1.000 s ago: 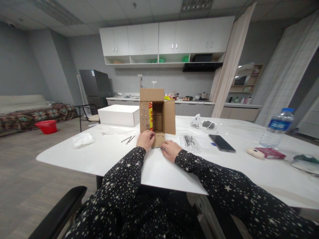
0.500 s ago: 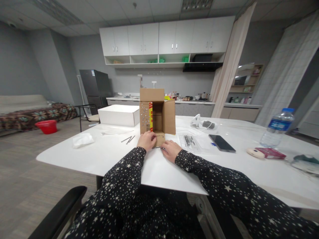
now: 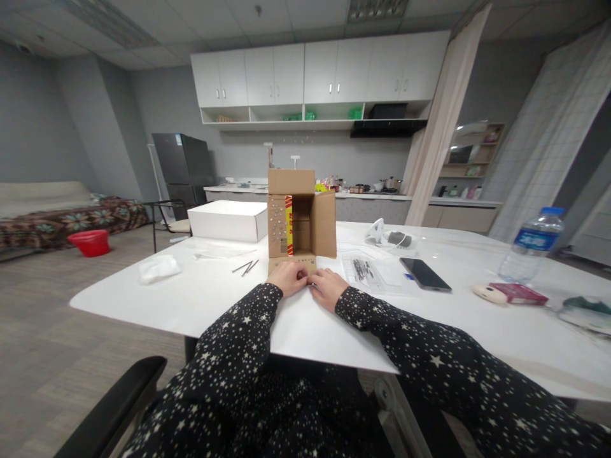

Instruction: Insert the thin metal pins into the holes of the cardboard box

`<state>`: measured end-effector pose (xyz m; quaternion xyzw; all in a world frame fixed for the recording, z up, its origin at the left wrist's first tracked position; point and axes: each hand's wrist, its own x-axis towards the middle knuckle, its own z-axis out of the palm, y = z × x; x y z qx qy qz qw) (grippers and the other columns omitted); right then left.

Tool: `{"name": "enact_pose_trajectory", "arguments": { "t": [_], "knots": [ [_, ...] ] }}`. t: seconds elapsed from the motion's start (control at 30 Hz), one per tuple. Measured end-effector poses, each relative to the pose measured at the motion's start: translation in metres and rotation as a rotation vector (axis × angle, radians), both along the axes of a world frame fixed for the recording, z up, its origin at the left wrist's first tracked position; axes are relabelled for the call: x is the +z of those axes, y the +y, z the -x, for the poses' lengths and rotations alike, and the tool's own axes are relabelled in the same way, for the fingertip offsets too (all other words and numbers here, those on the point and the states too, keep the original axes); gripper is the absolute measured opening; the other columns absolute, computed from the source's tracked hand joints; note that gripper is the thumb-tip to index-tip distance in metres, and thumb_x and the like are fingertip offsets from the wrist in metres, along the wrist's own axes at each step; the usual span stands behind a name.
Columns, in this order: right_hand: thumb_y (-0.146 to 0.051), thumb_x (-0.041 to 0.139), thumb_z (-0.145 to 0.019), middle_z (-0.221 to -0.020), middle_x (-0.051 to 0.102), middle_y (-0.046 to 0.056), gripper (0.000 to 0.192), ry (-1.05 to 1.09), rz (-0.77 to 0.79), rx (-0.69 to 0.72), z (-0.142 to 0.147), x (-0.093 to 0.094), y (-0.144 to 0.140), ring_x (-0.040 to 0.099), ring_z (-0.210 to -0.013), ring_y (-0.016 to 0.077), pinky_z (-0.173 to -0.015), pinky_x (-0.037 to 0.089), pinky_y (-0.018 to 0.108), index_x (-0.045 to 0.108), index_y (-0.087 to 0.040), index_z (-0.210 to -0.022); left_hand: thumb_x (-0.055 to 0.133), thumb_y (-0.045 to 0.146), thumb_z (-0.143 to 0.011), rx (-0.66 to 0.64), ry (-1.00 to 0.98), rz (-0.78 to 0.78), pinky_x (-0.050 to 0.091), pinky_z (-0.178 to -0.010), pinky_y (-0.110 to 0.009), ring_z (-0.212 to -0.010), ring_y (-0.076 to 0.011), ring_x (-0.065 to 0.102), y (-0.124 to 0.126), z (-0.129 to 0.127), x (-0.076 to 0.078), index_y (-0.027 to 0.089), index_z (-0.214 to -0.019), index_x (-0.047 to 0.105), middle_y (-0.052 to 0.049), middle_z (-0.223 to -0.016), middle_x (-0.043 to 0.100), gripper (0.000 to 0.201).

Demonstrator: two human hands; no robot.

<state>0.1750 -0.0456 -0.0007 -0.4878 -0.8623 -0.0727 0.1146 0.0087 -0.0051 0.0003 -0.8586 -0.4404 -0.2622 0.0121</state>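
Observation:
A brown cardboard box [image 3: 310, 222] lies on its side on the white table [image 3: 214, 299], its opening facing me and its lower flap [image 3: 292, 261] flat on the tabletop. My left hand [image 3: 289, 278] sits at the flap's near edge with fingers curled. My right hand [image 3: 328, 287] rests on the table just right of it. The fingertips of both hands meet at the flap's front edge. Whether anything is pinched between them is too small to tell. Both sleeves are black with white stars.
A white box [image 3: 228, 221] stands left of the cardboard box, with thin metal rods [image 3: 245, 267] and a crumpled tissue [image 3: 157, 267] nearby. To the right lie a clear bag of metal parts [image 3: 367, 270], a phone [image 3: 424, 275], a water bottle [image 3: 532, 245] and a red pack [image 3: 518, 292].
My left hand has slid off the flap, back and to the right, until its fingertips meet those of my right hand. The right hand and the box have stayed put.

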Motion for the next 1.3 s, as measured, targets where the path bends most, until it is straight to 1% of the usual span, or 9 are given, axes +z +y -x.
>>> {"name": "enact_pose_trajectory", "arguments": {
  "t": [0.2,0.53,0.73,1.03,1.17,1.3],
  "knots": [
    [-0.025,0.041,-0.089,-0.102,0.058,0.009,0.027,0.001,0.013,-0.003,-0.0003,0.0001,-0.0001,0.049,-0.096,0.0212,-0.083,0.037,0.033,0.062,-0.019,-0.106,0.057,0.027,-0.072,-0.022,0.013,-0.004,0.045,-0.068,-0.026,-0.072,-0.0170,0.060,0.0030,0.0014,-0.0029,0.021,-0.071,0.067,-0.002,-0.072,0.067,0.012],
    [-0.025,0.041,-0.089,-0.102,0.058,0.009,0.028,0.009,0.008,-0.003,-0.0004,-0.0007,0.0004,0.049,-0.096,0.0215,-0.084,0.037,0.033,0.063,-0.019,-0.105,0.056,0.026,-0.071,-0.034,0.066,-0.005,0.045,-0.066,-0.027,-0.071,-0.0177,0.061,-0.0018,0.0015,0.0009,0.021,-0.072,0.067,-0.003,-0.075,0.067,0.012],
    [-0.025,0.042,-0.089,-0.102,0.058,0.009,0.027,0.018,0.002,-0.003,-0.0003,-0.0005,0.0002,0.049,-0.096,0.0213,-0.084,0.037,0.033,0.063,-0.019,-0.105,0.056,0.025,-0.072,-0.017,0.087,-0.022,0.045,-0.066,-0.028,-0.071,-0.0190,0.061,-0.0033,0.0004,0.0012,0.021,-0.072,0.066,-0.003,-0.077,0.068,0.011],
    [-0.026,0.041,-0.089,-0.102,0.057,0.009,0.027,0.000,0.002,0.004,-0.0010,-0.0018,0.0020,0.049,-0.095,0.0217,-0.082,0.037,0.033,0.062,-0.019,-0.105,0.054,0.026,-0.076,0.027,0.169,-0.004,0.045,-0.072,-0.027,-0.078,-0.0181,0.061,-0.0064,-0.0022,0.0046,0.019,-0.076,0.064,-0.004,-0.082,0.067,0.012],
    [-0.026,0.040,-0.089,-0.101,0.057,0.009,0.028,-0.014,-0.002,0.003,-0.0008,-0.0017,0.0020,0.049,-0.095,0.0219,-0.082,0.036,0.033,0.062,-0.019,-0.105,0.050,0.027,-0.080,0.053,0.146,-0.002,0.046,-0.074,-0.028,-0.082,-0.0180,0.060,-0.0065,-0.0039,0.0051,0.018,-0.079,0.062,-0.006,-0.088,0.066,0.015],
    [-0.026,0.041,-0.088,-0.102,0.058,0.009,0.029,-0.008,-0.010,0.007,-0.0002,-0.0007,0.0007,0.049,-0.093,0.0221,-0.080,0.037,0.033,0.060,-0.019,-0.108,0.048,0.027,-0.083,0.065,0.095,-0.041,0.046,-0.079,-0.031,-0.088,-0.0196,0.059,-0.0050,-0.0045,0.0035,0.018,-0.082,0.059,-0.007,-0.091,0.064,0.015]
  ]
}}
